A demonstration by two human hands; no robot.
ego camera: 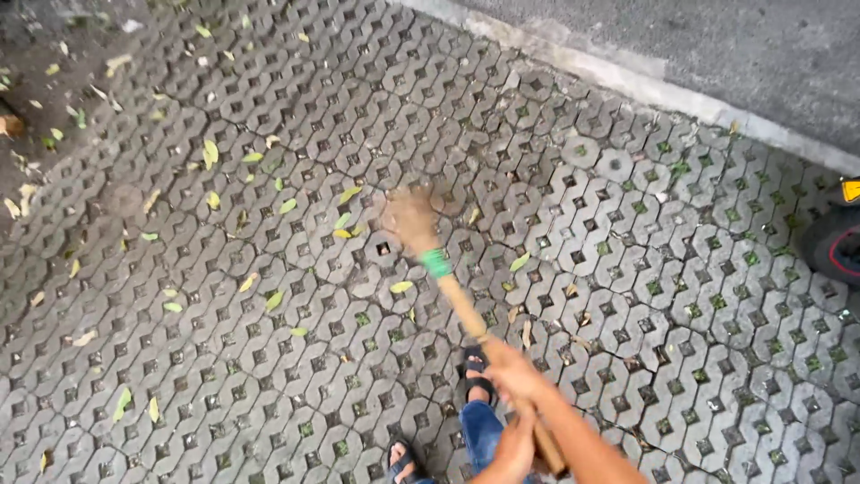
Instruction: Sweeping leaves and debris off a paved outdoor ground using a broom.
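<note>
A broom with a wooden handle (463,307), a green band (436,263) and a brown bristle head (411,216) reaches out over the paving; the head is motion-blurred. My right hand (511,369) grips the handle higher up, with the forearm coming in from the lower right. My left hand (515,451) grips the handle near its end, close to my body. Yellow and green fallen leaves (344,221) lie just left of the bristles. My feet in dark sandals (476,375) and blue trousers (480,431) show below the hands.
Grey interlocking pavers (627,269) with small grass tufts cover the ground. Several leaves (210,152) are scattered to the left and upper left. A pale kerb (627,81) borders an asphalt road at the top right. A dark object with red and yellow parts (838,240) sits at the right edge.
</note>
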